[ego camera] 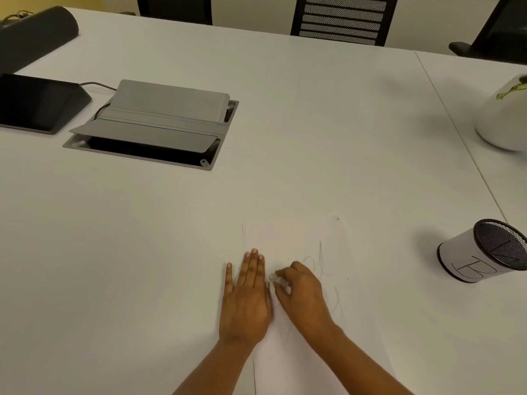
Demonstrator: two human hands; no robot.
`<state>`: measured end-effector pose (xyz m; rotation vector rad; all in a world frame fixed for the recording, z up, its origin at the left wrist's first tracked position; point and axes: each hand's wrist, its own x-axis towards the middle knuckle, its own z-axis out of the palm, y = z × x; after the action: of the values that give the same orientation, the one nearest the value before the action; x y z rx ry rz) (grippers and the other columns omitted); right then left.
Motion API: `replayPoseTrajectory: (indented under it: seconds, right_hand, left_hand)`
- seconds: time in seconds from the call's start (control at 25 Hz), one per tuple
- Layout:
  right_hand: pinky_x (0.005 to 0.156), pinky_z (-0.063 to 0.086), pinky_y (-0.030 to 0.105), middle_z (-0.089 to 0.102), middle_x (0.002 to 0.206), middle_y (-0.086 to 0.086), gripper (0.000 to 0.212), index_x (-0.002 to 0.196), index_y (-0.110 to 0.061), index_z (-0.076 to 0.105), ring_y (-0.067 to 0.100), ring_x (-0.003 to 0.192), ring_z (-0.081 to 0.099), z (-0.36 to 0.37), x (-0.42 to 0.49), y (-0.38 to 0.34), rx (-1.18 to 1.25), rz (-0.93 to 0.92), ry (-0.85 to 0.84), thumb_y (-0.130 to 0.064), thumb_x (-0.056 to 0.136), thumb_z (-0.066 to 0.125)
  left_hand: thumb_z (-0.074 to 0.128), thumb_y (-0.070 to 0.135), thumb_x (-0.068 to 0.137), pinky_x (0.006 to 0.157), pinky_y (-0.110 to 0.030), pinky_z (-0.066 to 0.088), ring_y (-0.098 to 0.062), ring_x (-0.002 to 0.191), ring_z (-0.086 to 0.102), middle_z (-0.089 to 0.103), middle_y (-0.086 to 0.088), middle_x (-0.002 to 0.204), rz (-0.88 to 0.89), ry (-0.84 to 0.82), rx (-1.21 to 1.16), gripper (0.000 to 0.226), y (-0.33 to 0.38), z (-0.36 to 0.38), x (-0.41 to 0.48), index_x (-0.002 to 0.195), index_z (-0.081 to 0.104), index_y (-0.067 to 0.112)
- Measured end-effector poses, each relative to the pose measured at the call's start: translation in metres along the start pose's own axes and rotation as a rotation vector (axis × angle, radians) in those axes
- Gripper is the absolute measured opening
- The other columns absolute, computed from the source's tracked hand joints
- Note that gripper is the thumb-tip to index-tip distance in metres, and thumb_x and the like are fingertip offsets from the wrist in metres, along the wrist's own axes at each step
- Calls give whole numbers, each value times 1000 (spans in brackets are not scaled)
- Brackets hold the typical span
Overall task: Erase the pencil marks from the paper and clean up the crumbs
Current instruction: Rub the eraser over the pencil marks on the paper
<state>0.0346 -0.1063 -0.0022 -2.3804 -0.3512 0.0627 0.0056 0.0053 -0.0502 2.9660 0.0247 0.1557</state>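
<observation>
A white sheet of paper [296,232] lies on the white table near the front edge, with faint grey pencil marks [320,259] across its right half. My left hand [246,297] presses flat on the paper's left edge, fingers straight. My right hand [299,289] is curled around a small whitish eraser [276,279], which touches the paper just beside my left hand. A few tiny dark specks lie on the sheet to the right of my right hand.
A mesh pen cup [482,250] wrapped in white paper lies tipped on its side at the right. A white vase [503,115] stands at far right. A grey open cable box [155,126] and a dark tablet [37,102] sit at the back left. Chairs line the far edge.
</observation>
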Motion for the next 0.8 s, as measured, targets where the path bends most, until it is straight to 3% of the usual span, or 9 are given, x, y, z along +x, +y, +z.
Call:
replayPoseTrajectory:
  seconds: [0.12,0.28,0.4,0.56,0.8]
  right_hand:
    - [63,27,2,53,80,2,16,96,-2,66,11,76,48,-9,20,13,12,73,58,-9,83,61]
    - [63,33,8,61,86,12,15,96,1,64,13,76,50,-16,36,14,24,194,143,-5,83,59]
    - [61,30,2,57,83,7,14,95,-1,65,14,76,52,-6,15,6,21,93,87,-5,84,58]
    - [63,28,2,49,79,-2,16,97,-2,66,10,74,47,-9,9,11,2,15,27,-9,84,59]
    - [69,37,18,60,86,13,17,97,1,65,15,74,50,-25,46,27,-48,128,111,-8,85,58]
  left_hand:
    - [10,29,97,110,-46,11,-23,134,33,44,-12,140,-10,28,-19,56,0,1,0,134,43,4]
    - [13,28,97,111,-46,11,-20,133,27,43,-12,141,-5,54,-37,53,0,0,-1,136,40,3]
    - [21,27,94,110,-46,11,-21,135,30,44,-12,140,-1,50,-22,52,0,0,0,134,43,3]
    - [18,26,95,110,-46,11,-22,135,30,43,-12,141,4,44,-8,52,0,1,0,135,42,3]
    - [6,28,98,108,-46,13,-25,129,42,45,-12,139,-11,37,-25,58,0,-3,-1,134,43,3]
